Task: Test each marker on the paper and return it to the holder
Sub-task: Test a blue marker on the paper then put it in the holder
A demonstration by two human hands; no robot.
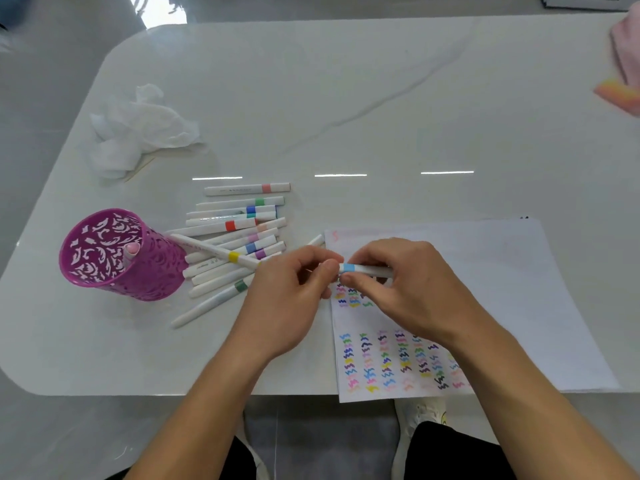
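Blue-banded marker (366,270) crosswise, band end leftward

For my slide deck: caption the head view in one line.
A blue-banded marker gripped by left hand and right hand over the test paper, beside loose markers and a purple holder.

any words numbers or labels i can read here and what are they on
"5" or "S": faint pink mark at the paper's far left corner, unclear which.
Barrels in the pile: small grey print, too blurred to read.
The blue marker, held by left hand and right hand: no print visible.
The holder: cut-out pattern only.
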